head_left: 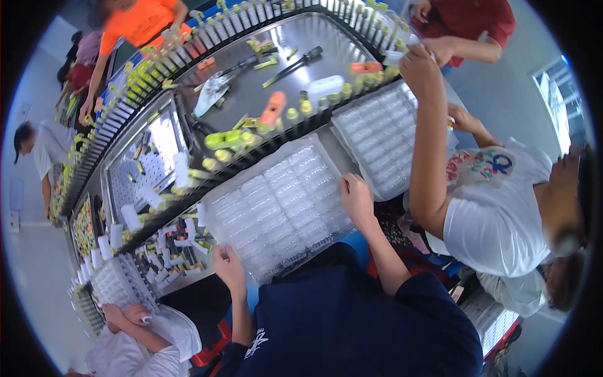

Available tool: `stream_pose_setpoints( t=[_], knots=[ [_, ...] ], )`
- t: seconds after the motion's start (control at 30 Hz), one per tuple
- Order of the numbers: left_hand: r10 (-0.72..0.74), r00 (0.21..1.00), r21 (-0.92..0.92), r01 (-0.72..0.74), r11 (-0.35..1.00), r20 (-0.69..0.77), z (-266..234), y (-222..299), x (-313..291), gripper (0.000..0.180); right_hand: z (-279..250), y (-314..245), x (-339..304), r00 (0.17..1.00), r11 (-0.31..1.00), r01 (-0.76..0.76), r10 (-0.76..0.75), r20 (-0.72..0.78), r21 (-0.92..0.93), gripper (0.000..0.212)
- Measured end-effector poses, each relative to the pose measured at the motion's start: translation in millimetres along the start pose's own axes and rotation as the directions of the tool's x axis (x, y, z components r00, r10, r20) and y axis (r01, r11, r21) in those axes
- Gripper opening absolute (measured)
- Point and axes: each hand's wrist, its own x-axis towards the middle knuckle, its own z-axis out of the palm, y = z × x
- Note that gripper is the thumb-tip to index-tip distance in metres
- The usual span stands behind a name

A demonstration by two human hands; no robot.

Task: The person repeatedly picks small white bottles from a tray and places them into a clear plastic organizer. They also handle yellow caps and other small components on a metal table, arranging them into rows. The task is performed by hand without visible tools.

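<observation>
A clear plastic tray (pixel 279 204) with rows of moulded compartments lies flat before me, other clear sheets seeming to lie under it. My left hand (pixel 228 270) closes on its near left edge, fingers curled around the rim. At the right side my right hand (pixel 357 198) grips the opposite edge, the thumb toward the upper face. No loose parts are visible in the compartments, though glare blurs them.
Beyond the tray runs a black rack (pixel 245 151) holding yellow-topped pieces. A metal work surface (pixel 276 56) behind it carries black tools and orange and green parts. Another clear tray (pixel 377 135) lies at right, beside a co-worker's raised arm (pixel 430 138). Small white and black parts (pixel 173 251) sit at left.
</observation>
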Motion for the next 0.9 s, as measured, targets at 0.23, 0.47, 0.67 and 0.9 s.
stream_pose_setpoints(
  t=[0.23, 0.47, 0.67, 0.9],
  knots=[
    [0.226, 0.97, 0.088, -0.218, 0.972, -0.093, -70.6, 48.9, -22.5, 0.023, -112.1, -54.4, -51.9, 0.994, 0.979, -0.106, 0.108, 0.0, 0.176, 0.014],
    [0.663, 0.745, -0.356, -0.602, 0.715, 0.074, -8.4, 53.9, -4.5, 0.051, -253.2, -102.8, -231.7, 0.891, 0.964, -0.263, 0.256, -0.374, 0.034, 0.039],
    [0.879, -0.067, -0.803, -0.443, 0.397, 0.472, 31.9, 133.7, -45.5, 0.066, -315.3, -121.5, -555.5, 0.065, 0.716, -0.676, 0.292, -0.954, 0.173, 0.031],
    [0.862, -0.051, -0.809, -0.377, 0.451, 0.504, 28.3, 143.6, -46.4, 0.055, -327.3, -99.6, -741.3, -0.365, 0.346, -0.869, 0.037, -0.93, 0.354, 0.041]
  ],
)
